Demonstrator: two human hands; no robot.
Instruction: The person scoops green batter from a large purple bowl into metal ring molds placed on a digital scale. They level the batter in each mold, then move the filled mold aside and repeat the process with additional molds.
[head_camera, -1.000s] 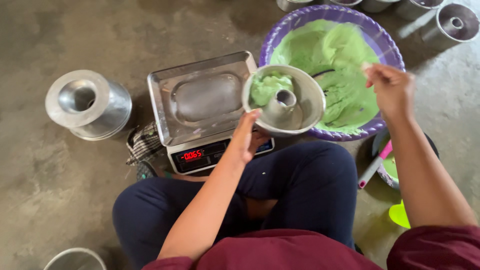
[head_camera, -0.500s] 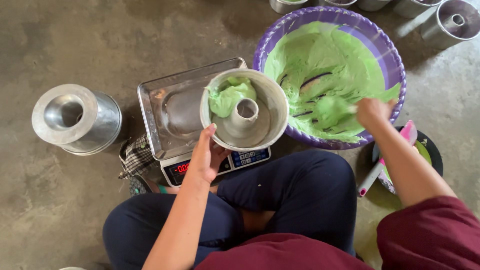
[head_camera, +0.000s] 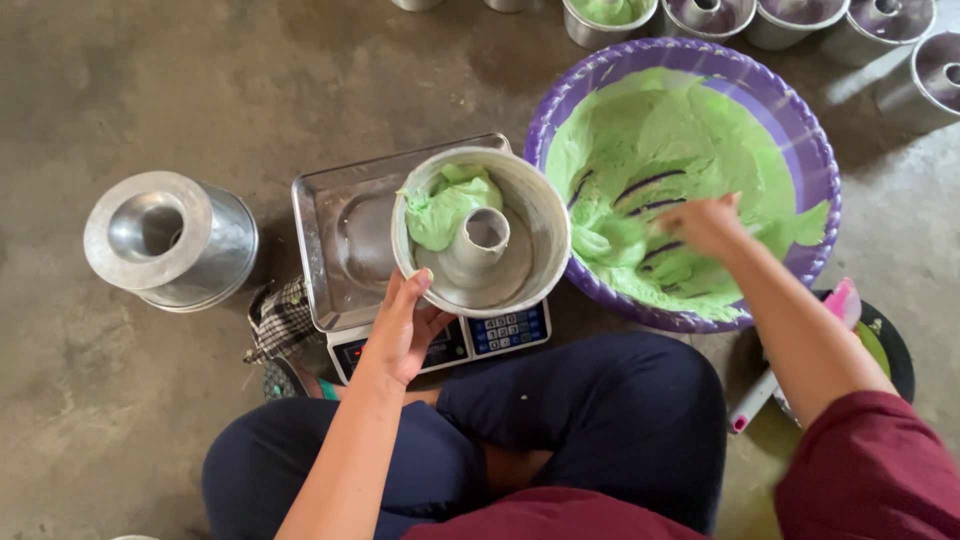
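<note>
Left hand (head_camera: 405, 335) grip clamps the near rim of the tube cake mould (head_camera: 482, 230) over the scale (head_camera: 345, 245). Thin metal: light, stiff, likely slippery. Right hand (head_camera: 705, 225) scoops soft, sticky green batter (head_camera: 650, 150); grip state unclear.

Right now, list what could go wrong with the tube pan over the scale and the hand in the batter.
1. The left hand alone holds the tube pan by its near rim, partly over the digital scale; it could tip, since the green batter sits on one side.
2. The right hand is in the purple basin; batter may drip onto the scale's keypad when carried across.
</note>
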